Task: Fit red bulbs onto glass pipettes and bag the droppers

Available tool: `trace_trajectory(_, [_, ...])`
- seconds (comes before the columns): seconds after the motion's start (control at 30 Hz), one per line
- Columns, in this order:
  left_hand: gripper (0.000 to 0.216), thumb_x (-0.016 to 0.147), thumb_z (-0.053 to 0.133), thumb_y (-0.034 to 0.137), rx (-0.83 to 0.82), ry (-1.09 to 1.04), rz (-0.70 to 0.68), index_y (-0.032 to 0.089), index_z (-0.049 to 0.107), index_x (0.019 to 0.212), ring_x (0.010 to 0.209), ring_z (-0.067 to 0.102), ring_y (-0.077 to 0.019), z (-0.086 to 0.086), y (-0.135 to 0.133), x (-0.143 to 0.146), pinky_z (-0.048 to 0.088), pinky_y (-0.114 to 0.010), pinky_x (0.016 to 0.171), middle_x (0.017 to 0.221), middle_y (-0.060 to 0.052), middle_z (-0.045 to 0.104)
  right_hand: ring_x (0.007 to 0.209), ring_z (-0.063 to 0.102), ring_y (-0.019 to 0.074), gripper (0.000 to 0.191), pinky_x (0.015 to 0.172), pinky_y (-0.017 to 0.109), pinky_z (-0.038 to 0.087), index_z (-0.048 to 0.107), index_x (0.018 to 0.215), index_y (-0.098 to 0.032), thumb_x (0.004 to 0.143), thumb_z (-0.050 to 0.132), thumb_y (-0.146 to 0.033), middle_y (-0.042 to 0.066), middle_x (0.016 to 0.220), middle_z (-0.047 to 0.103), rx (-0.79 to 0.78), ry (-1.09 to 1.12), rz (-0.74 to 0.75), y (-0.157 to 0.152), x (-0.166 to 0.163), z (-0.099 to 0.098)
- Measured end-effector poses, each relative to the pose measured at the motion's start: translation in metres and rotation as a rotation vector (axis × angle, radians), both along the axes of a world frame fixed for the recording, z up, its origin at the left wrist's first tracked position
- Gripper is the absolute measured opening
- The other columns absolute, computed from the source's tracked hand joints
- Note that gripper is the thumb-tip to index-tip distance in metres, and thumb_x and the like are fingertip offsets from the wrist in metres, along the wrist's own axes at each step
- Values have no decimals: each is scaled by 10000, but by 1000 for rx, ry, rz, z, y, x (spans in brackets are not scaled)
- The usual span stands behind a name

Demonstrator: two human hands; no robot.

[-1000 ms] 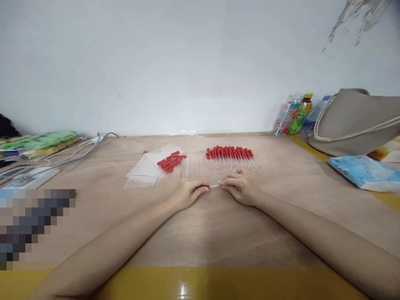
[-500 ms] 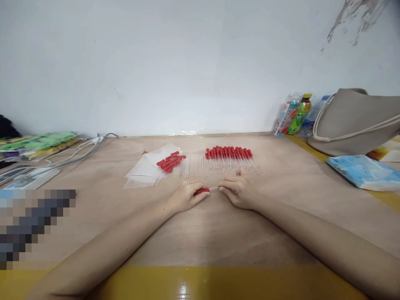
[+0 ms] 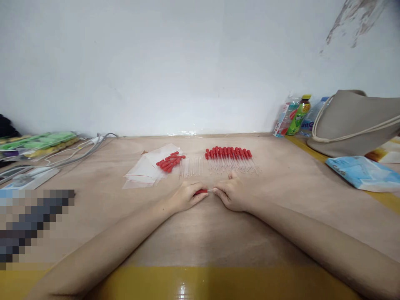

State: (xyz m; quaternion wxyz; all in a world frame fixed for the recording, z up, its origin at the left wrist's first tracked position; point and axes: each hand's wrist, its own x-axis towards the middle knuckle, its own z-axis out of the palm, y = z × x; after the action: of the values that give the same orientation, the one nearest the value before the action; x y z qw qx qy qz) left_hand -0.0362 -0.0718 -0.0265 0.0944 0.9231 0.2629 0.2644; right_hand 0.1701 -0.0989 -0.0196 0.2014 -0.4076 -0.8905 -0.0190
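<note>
My left hand (image 3: pixel 188 196) is closed around a red rubber dropper bulb (image 3: pixel 201 192), whose open end points right. Pinched in my right hand (image 3: pixel 230 194) is a thin clear dropper tube (image 3: pixel 210 191), its near end at the bulb's mouth; whether it sits inside I cannot tell. Beyond my hands lies a loose pile of red bulbs (image 3: pixel 168 162). To its right is a row of bare clear tubes (image 3: pixel 192 166). Farther right, several droppers with red bulbs fitted (image 3: pixel 229 153) lie side by side, bulbs toward the wall.
White plastic bags (image 3: pixel 142 168) lie under and left of the loose bulbs. At the far left are cables (image 3: pixel 84 156) and a green-yellow package (image 3: pixel 46 141). On the right stand bottles (image 3: pixel 299 116), a grey bag (image 3: pixel 353 121) and a blue packet (image 3: pixel 362 173).
My right hand has moved left toward my left hand, and less of the clear tube shows between them. My left hand has stayed nearly still.
</note>
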Motion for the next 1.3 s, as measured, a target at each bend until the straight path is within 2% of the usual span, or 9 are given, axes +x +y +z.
trace_trajectory(0.2, [156, 830, 497, 288, -14, -41, 6, 161, 585, 850, 682, 548, -126, 3, -1, 1, 428, -234, 625, 734, -24, 605, 635, 473, 125, 306, 709, 307, 236, 594, 693, -169, 880, 368, -258, 28, 702, 641, -83, -72, 15, -5, -2, 20])
trace_trajectory(0.3, [250, 797, 537, 303, -47, -94, 83, 166, 537, 1007, 702, 535, -130, 4, -1, 2, 444, -243, 619, 832, -37, 580, 706, 517, 158, 252, 690, 295, 275, 622, 691, -177, 835, 427, -245, 43, 687, 637, -128, -136, 30, -3, 9, 36])
trace_trajectory(0.37, [407, 771, 566, 319, -66, -120, 153, 172, 459, 1135, 688, 518, -127, 4, -1, 2, 453, -254, 614, 896, -46, 552, 630, 519, 141, 231, 610, 263, 297, 636, 683, -173, 803, 446, -230, 40, 678, 638, -231, -127, -9, 5, 21, 44])
trace_trajectory(0.43, [424, 770, 564, 319, -86, -108, 176, 178, 446, 1151, 669, 504, -121, 4, -1, 2, 455, -262, 619, 892, -41, 537, 537, 494, 125, 273, 537, 246, 298, 628, 618, -169, 796, 440, -254, 24, 591, 614, -343, -63, -86, 17, 35, 48])
trace_trajectory(0.53, [233, 805, 517, 297, -108, -58, 129, 175, 544, 1001, 670, 508, -116, 5, 0, 2, 449, -255, 631, 848, -36, 531, 554, 531, 128, 282, 551, 237, 349, 650, 651, -174, 788, 455, -324, 16, 598, 625, -423, 177, -277, 40, 45, 45])
trace_trajectory(0.63, [164, 821, 492, 278, -101, -33, 99, 164, 581, 899, 692, 518, -121, 5, 1, 3, 446, -251, 638, 834, -43, 531, 638, 572, 152, 241, 588, 241, 378, 659, 679, -185, 742, 516, -369, 19, 667, 652, -333, 353, -516, 61, 33, 36])
trace_trajectory(0.77, [144, 818, 499, 266, -93, -32, 92, 157, 580, 866, 700, 524, -124, 4, 1, 3, 443, -246, 637, 812, -41, 534, 758, 587, 181, 256, 698, 281, 373, 664, 662, -216, 757, 486, -374, 25, 732, 667, -204, 305, -704, 81, -3, 27])
trace_trajectory(1.0, [143, 823, 495, 261, -91, -17, 93, 156, 581, 867, 703, 523, -124, 4, 1, 2, 445, -248, 646, 805, -41, 534, 818, 586, 231, 284, 800, 381, 304, 678, 723, -195, 774, 453, -361, 87, 805, 670, -221, 236, -786, 101, -37, 17])
trace_trajectory(1.3, [134, 819, 498, 248, -93, -22, 78, 155, 583, 866, 708, 526, -127, 6, 1, 3, 445, -249, 650, 804, -41, 535, 799, 596, 242, 381, 786, 402, 307, 659, 804, -155, 778, 433, -460, 112, 797, 664, -296, 161, -802, 103, -37, 16])
